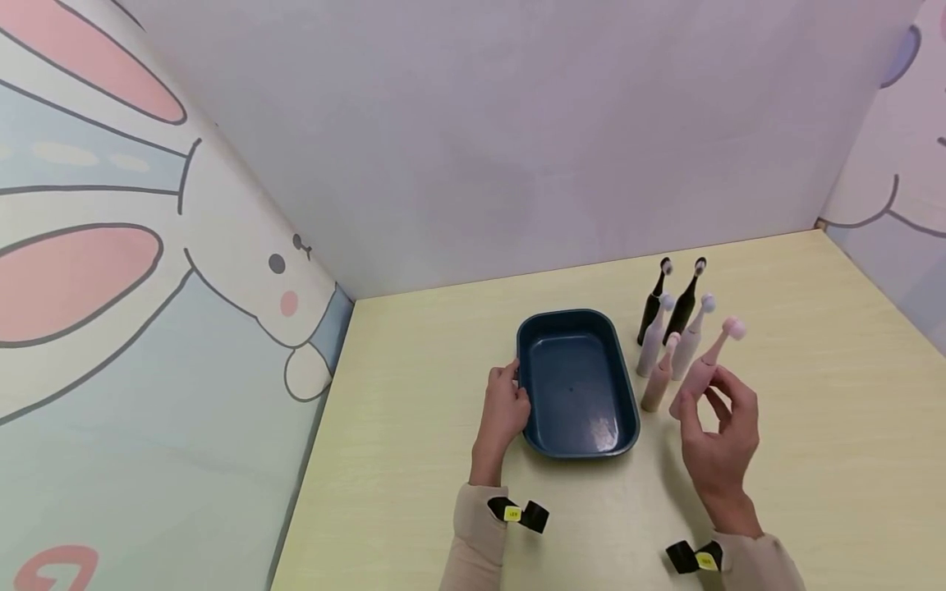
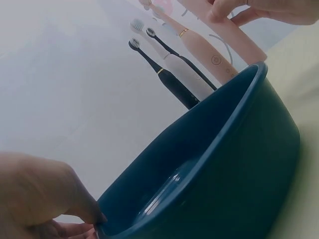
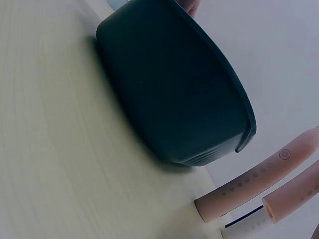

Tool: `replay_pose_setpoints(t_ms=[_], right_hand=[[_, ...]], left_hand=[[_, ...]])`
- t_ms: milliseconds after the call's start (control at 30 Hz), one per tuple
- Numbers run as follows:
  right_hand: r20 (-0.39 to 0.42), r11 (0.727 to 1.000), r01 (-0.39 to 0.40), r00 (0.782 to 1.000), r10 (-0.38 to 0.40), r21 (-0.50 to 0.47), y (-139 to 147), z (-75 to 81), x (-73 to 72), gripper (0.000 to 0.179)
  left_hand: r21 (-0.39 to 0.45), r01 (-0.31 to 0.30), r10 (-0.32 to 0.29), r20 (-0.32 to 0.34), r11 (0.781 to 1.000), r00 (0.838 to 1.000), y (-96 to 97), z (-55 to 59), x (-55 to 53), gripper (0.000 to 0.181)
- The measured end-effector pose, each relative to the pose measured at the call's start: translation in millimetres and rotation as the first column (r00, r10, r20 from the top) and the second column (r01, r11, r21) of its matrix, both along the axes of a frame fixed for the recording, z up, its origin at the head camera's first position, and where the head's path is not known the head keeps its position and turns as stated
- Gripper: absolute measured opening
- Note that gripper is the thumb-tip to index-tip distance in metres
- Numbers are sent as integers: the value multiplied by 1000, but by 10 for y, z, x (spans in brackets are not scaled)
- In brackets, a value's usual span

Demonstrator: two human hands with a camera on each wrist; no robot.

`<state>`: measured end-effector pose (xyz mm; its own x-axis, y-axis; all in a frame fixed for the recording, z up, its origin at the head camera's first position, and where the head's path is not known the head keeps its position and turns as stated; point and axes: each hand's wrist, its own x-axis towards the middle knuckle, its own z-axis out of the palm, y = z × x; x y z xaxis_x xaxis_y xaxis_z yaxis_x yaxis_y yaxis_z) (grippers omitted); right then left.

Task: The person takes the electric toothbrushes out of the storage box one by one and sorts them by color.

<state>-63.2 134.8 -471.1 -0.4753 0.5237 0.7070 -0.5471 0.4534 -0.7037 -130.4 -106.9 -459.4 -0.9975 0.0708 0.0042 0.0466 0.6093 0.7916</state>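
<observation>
My left hand grips the left rim of a dark blue plastic basin, its thumb at the rim in the left wrist view. Nothing lies inside the basin. Between thumb and fingers, my right hand pinches the handle of a pink electric toothbrush, tilted with its head up to the right. In the right wrist view the bottom end of this toothbrush is off the table. Beside it a second pink toothbrush stands upright, just right of the basin.
Behind the pink ones stand two white toothbrushes and two black toothbrushes, close together. The pale yellow table meets a plain wall at the back. Walls with cartoon drawings flank it on both sides.
</observation>
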Motion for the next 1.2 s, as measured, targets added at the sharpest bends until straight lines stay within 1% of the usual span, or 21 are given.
replay_pose_setpoints(t_ms=[133, 267, 500, 600, 733, 800, 900, 1033, 1200], right_hand=[[35, 1000, 4, 999, -4, -4, 85, -164, -78, 47], [73, 1000, 11, 997, -11, -1, 115, -243, -121, 49], [112, 999, 32, 993, -30, -18, 112, -273, -164, 48], [134, 999, 46, 990, -43, -21, 82, -230, -158, 47], [163, 998, 67, 985, -65, -8, 17, -125, -120, 45], [175, 997, 72, 982, -71, -2, 8, -109, -116, 44], [200, 997, 76, 977, -76, 4, 34, -158, -142, 44], [232, 997, 76, 970, -77, 13, 100, -291, -197, 45], [247, 998, 66, 967, -69, 18, 135, -389, -216, 46]], left_hand=[[-3, 1, -1, 2, 1000, 1000, 1, -9, -5, 48], [-3, -2, 2, 1, 1000, 1000, -4, -5, -3, 48], [-7, -2, 2, -4, 1000, 1000, -14, 0, 1, 48], [-4, 0, 0, -6, 1000, 1000, -19, 3, 4, 48], [0, 2, -2, -7, 1000, 1000, -22, 7, 12, 48], [1, 2, -2, -9, 1000, 1000, -19, 7, 14, 48], [-3, 2, -2, -14, 1000, 1000, -19, 10, 18, 48], [-12, 2, -2, -21, 1000, 1000, -22, 15, 18, 48], [-22, -1, 0, -23, 1000, 1000, -22, 12, 22, 48]])
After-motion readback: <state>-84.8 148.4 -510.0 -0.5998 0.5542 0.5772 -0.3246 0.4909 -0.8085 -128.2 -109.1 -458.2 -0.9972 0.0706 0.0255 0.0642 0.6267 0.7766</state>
